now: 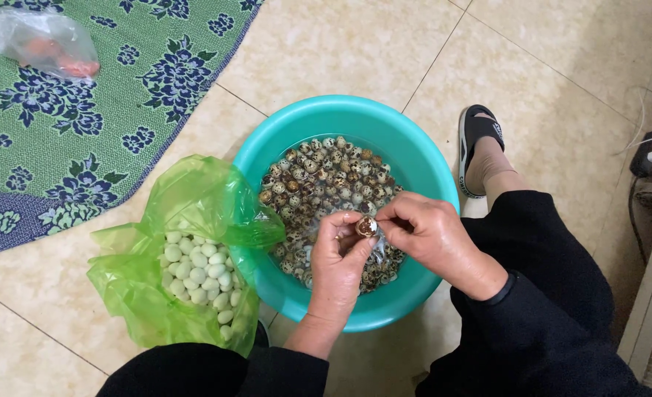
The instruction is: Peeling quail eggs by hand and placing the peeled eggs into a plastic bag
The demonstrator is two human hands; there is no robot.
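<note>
Black sleeves sit nearest the lens, and from them the left hand (338,265) rises to pinch a speckled quail egg (366,226) between thumb and fingertips, closed on it over the teal basin (414,158). The right hand (432,234) meets it, its fingers closed on the egg's shell. Peeling it well likely means light pressure and small strips, working above the water so fragments drop in. Peeled white eggs (197,268) fill the green bag (157,309) just beside the basin.

Home: tile floor (561,44), mat (61,132)
</note>
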